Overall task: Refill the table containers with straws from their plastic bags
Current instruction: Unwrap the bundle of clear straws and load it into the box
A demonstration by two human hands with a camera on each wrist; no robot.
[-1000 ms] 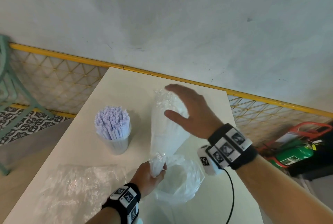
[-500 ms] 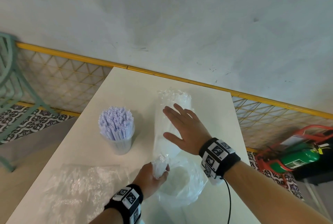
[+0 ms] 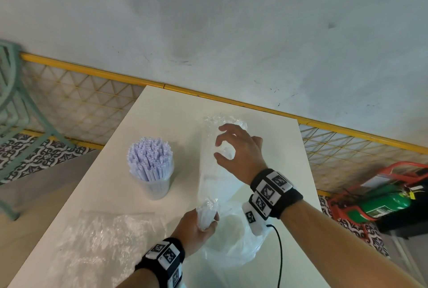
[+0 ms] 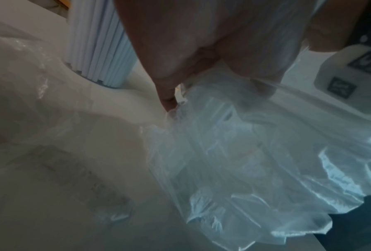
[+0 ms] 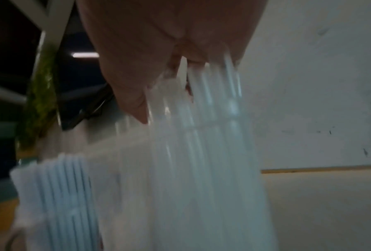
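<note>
Hands gripping straw bag, full cup

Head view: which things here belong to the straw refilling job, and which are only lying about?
Part of the job:
- bag of straws, gripped at its near end by the left hand; the right hand curls round its far part
- container, already full of straws
- table

Only lying about:
- flat clear plastic bag, apparently empty
- green cylinder on the floor
- teal chair

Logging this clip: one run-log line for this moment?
left hand: grips straw bag neck | right hand: pinching bag top | container: full
</note>
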